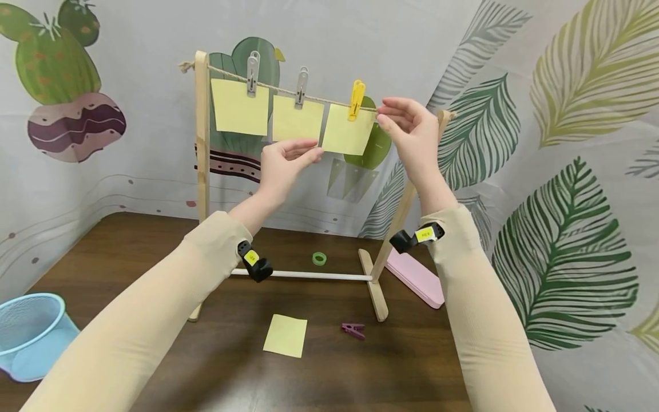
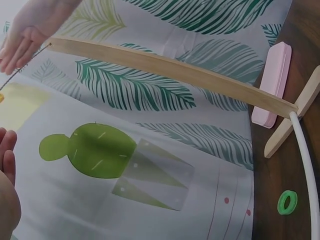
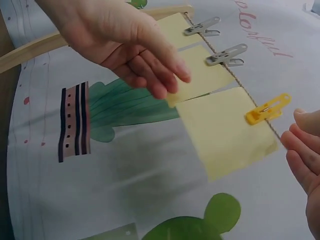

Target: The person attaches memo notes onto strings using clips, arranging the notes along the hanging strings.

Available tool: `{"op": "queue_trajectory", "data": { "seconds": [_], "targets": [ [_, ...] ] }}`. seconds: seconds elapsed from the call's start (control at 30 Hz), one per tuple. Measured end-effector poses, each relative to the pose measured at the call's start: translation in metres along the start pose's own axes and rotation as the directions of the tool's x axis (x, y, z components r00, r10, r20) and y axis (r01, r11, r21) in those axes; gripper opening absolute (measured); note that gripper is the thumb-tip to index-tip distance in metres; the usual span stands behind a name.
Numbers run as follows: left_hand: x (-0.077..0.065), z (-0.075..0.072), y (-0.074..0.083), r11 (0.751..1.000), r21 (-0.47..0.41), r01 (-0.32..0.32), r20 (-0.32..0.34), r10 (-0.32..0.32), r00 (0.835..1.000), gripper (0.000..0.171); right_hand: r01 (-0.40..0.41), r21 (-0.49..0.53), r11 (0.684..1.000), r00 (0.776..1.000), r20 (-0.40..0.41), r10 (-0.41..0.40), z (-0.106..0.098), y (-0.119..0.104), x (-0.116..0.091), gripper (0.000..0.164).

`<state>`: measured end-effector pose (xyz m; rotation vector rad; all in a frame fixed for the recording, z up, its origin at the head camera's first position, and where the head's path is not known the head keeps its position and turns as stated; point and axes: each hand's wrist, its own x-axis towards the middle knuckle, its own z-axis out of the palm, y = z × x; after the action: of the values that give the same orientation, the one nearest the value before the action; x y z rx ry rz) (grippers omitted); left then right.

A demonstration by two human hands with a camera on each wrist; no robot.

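Note:
Three yellow sticky notes hang in a row on a twine line: the left note and middle note under grey clothespins, the right note under a yellow clothespin. My left hand is raised in front of the middle note, fingertips by the gap between it and the right note; whether they touch paper I cannot tell. My right hand is at the twine just right of the yellow clothespin, thumb and fingers apart. In the right wrist view, both hands appear with nothing gripped.
A wooden frame with a left post and white lower bar carries the twine. On the table lie a loose yellow note, a purple clothespin, green tape and a pink case. A blue mesh basket stands left.

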<state>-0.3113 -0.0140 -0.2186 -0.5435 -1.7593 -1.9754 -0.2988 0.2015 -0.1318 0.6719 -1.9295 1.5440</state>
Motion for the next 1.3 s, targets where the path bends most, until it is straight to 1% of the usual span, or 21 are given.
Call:
{"op": "queue_trajectory", "data": {
  "seconds": [0.2,0.33,0.4,0.5,0.63,0.83,1.0,1.13,1.2,1.3],
  "targets": [
    [-0.016,-0.007,-0.010,0.999,0.043,-0.026,0.058,0.024,0.998,0.031,0.049,-0.044,0.998,0.999,0.023,-0.048,-0.004,0.028,-0.025,0.031],
    [-0.027,-0.012,-0.019,0.998,0.054,-0.011,0.073,0.007,0.997,0.031,0.025,-0.051,0.998,0.999,0.039,-0.023,-0.007,0.047,-0.047,0.031],
    [-0.033,-0.016,-0.024,0.998,0.054,0.008,0.066,-0.012,0.998,0.031,0.002,-0.043,0.999,0.999,0.044,0.000,-0.008,0.055,-0.059,0.031],
    [-0.041,-0.022,-0.033,0.998,0.037,0.044,0.038,-0.046,0.998,0.031,-0.027,-0.034,0.999,0.998,0.049,0.029,-0.009,0.067,-0.078,0.030],
    [-0.051,-0.031,-0.049,0.993,0.006,0.114,0.009,-0.114,0.993,0.033,-0.069,-0.030,0.997,0.997,0.044,0.070,-0.011,0.085,-0.103,0.028],
    [-0.070,-0.045,-0.077,0.971,0.014,0.240,-0.011,-0.240,0.971,0.038,-0.162,-0.001,0.987,0.987,0.015,0.162,-0.012,0.117,-0.138,0.027],
    [-0.089,-0.054,-0.101,0.946,0.039,0.321,-0.012,-0.321,0.947,0.039,-0.246,0.068,0.967,0.969,0.034,0.244,-0.012,0.141,-0.167,0.031],
    [-0.104,-0.059,-0.118,0.921,0.038,0.388,0.018,-0.388,0.921,0.042,-0.307,0.080,0.948,0.951,0.059,0.303,-0.010,0.156,-0.188,0.033],
    [-0.111,-0.062,-0.125,0.908,0.031,0.417,0.039,-0.418,0.908,0.045,-0.341,0.065,0.938,0.939,0.071,0.336,-0.010,0.163,-0.196,0.033],
    [-0.121,-0.064,-0.134,0.894,0.035,0.446,0.078,-0.447,0.891,0.047,-0.367,0.025,0.930,0.927,0.098,0.363,-0.008,0.169,-0.210,0.033]
  ]
}}
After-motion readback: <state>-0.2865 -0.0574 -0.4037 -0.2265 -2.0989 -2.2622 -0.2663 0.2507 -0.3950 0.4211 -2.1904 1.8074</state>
